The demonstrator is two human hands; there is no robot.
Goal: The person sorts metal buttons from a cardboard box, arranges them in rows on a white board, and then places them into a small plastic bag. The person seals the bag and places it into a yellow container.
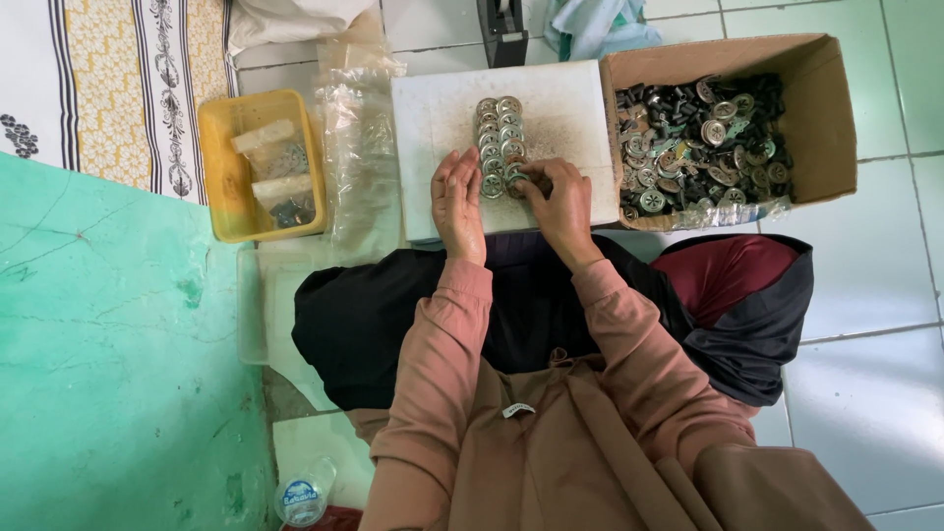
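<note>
Lining up round metal discs on a white board

Working seated on a tiled floor, person has both hands at the near end of a double row of metal discs (500, 138) laid on a white board (433, 128). Left hand (458, 202) rests flat beside the row, fingers straight and loose, nothing held. Right hand (559, 202) has fingertips pinched on a disc at the row's near end. Cardboard box (821, 118) just right of the board, touching it, full of mixed dark and silvery round parts. Yellow plastic tray (221, 187) to the left holds small filled bags; clear plastic bags (359, 147) lie between tray and board. Green mat (108, 364) far left, patterned cloth (108, 79) above it. Plastic bottle (305, 497) near the knee
</note>
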